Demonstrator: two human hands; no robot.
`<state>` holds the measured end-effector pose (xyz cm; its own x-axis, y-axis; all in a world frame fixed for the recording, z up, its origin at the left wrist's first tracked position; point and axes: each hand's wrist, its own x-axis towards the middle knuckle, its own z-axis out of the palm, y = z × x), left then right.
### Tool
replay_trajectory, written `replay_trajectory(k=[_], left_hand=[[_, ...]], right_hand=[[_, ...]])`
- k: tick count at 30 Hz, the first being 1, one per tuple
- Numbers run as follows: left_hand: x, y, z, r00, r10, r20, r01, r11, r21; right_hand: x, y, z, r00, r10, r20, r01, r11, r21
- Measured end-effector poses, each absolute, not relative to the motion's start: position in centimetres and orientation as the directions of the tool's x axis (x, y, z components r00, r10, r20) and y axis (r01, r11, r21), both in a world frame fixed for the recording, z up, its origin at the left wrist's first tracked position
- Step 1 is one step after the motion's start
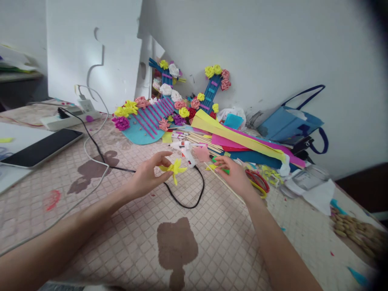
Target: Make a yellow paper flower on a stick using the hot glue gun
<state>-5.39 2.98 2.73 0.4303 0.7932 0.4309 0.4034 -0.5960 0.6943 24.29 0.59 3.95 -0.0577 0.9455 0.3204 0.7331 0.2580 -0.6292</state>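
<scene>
My left hand (151,171) pinches a yellow flower (176,170) with several narrow petals between thumb and fingers, above the table. My right hand (232,173) is low over the table, its fingers slightly bent and apart, holding nothing that I can see. Beneath its fingertips lie a green object (226,171), partly hidden, and small yellow pieces (211,167). A thin pale stick (226,184) runs under that hand. Between the hands, a white glue gun (188,154) lies on its side, with a pink square (201,153) beside its nozzle end.
Scissors with red and yellow handles (259,184) lie right of my right hand. Behind are flower-decorated blue guitar shapes (144,127), wooden sticks (203,140) and coloured sheets (239,137). A black cord (188,207) loops in front; a phone (45,147) and power strip (65,118) are left.
</scene>
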Motion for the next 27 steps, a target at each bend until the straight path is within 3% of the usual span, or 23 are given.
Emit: replay_trajectory(k=[8, 13, 22, 27], left_hand=[[-5.5, 3.0, 2.6, 0.435, 0.776, 0.456, 0.409, -0.622, 0.668], [-5.5, 2.8, 2.8, 0.445, 0.772, 0.454, 0.424, -0.628, 0.652], [-5.9, 3.6, 2.6, 0.335, 0.815, 0.472, 0.495, -0.579, 0.648], [-6.0, 3.7, 2.7, 0.317, 0.822, 0.473, 0.522, -0.568, 0.636]], right_hand=[[23.7, -0.3, 4.9, 0.052, 0.856, 0.515, 0.864, 0.220, -0.453], [23.4, 0.1, 4.6, -0.065, 0.843, 0.534, 0.846, 0.330, -0.419], [22.4, -0.3, 4.9, -0.149, 0.831, 0.536, 0.793, 0.425, -0.438], [22.3, -0.6, 5.1, -0.128, 0.859, 0.497, 0.801, 0.384, -0.458]])
